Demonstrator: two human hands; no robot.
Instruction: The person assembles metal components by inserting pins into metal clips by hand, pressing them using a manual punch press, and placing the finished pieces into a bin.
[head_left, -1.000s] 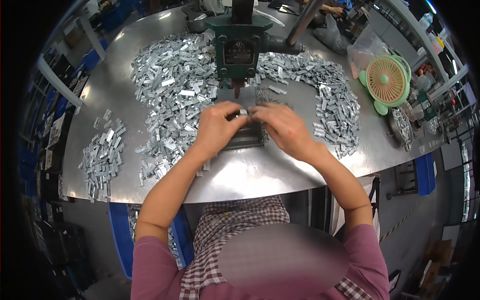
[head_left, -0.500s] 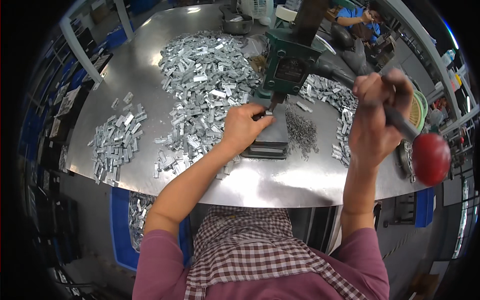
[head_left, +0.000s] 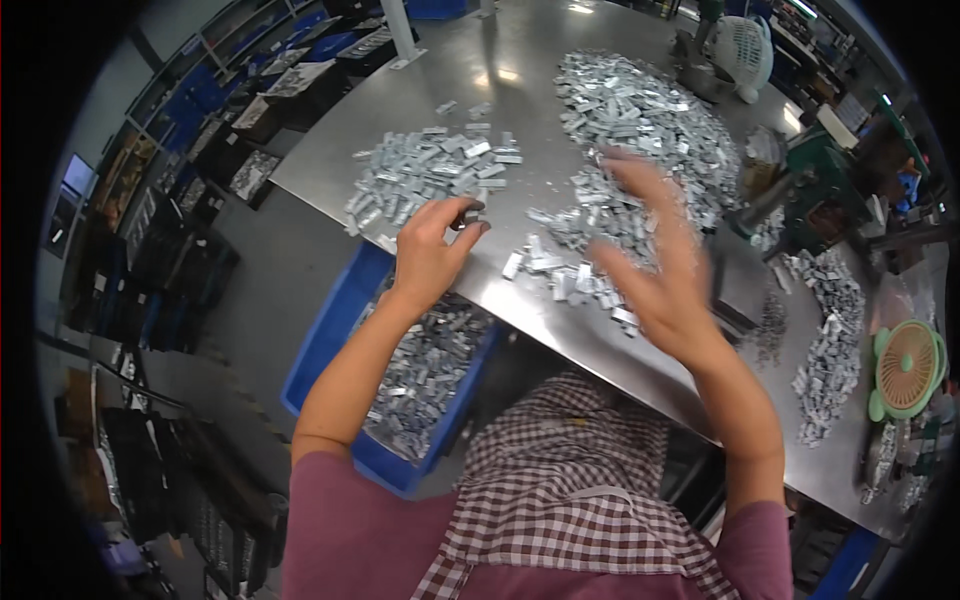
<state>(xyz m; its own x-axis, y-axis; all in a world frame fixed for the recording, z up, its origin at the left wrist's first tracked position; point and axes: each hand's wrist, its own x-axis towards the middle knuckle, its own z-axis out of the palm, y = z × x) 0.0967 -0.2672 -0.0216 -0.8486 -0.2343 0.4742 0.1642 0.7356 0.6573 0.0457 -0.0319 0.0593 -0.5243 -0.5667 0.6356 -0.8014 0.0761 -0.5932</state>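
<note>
Over the shiny counter's (head_left: 530, 115) metal pieces (head_left: 650, 110), my right hand (head_left: 672, 290) spreads, empty; left hand (head_left: 428, 252) curls, hold unclear; bin (head_left: 338, 328) below.

Right hand (head_left: 664, 282), fingers (head_left: 650, 185) wide apart

Camera sitting up on head, looking down at counter (head_left: 470, 75). Left hand (head_left: 430, 250) and right hand (head_left: 665, 275) showing near middle, pretty close. Floor (head_left: 252, 305) lying farther down. View spreading wide and round, straight edges bending, corners looking black.
</note>
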